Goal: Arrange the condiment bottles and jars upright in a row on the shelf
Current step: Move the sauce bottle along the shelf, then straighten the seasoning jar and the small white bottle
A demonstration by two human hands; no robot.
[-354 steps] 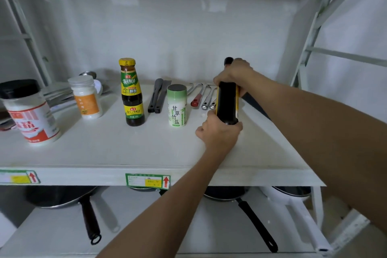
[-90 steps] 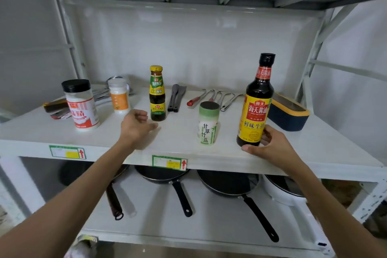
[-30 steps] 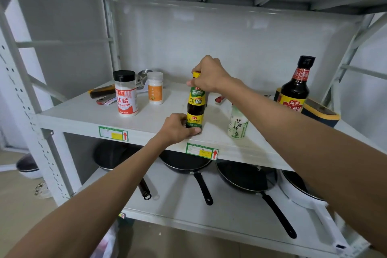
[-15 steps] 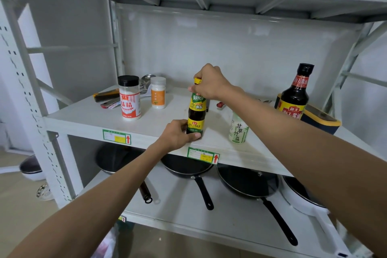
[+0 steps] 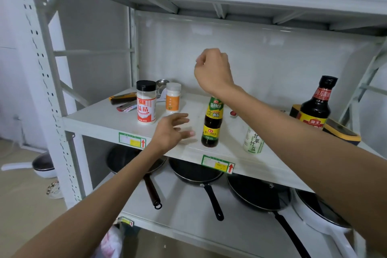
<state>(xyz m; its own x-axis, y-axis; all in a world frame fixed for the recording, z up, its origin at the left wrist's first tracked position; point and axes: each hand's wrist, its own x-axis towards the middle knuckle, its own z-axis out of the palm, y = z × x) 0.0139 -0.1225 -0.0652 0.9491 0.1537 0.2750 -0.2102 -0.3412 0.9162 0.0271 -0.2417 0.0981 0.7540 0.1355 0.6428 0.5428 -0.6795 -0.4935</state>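
Note:
A small dark sauce bottle (image 5: 212,125) with green and yellow labels stands upright near the front of the white shelf (image 5: 104,119). My left hand (image 5: 170,132) hovers just left of it, fingers spread, holding nothing. My right hand (image 5: 212,70) is raised above the bottle, fingers loosely curled and empty; my forearm hides the bottle's cap. A green-labelled salt shaker (image 5: 253,141) stands right of the bottle, partly behind my arm. A tall soy sauce bottle (image 5: 317,103) stands at the far right. A black-capped seasoning jar (image 5: 146,104) and a small white jar (image 5: 173,98) stand at the left.
A navy and yellow box (image 5: 341,132) lies behind the soy sauce bottle. Utensils (image 5: 123,100) lie at the back left of the shelf. Several black pans (image 5: 194,172) and a white pan (image 5: 322,216) sit on the lower shelf. Perforated uprights frame the left side.
Both hands have let go of the small sauce bottle. My right hand rose off its cap and my left hand drew away to the left with fingers spread. The bottle stays upright.

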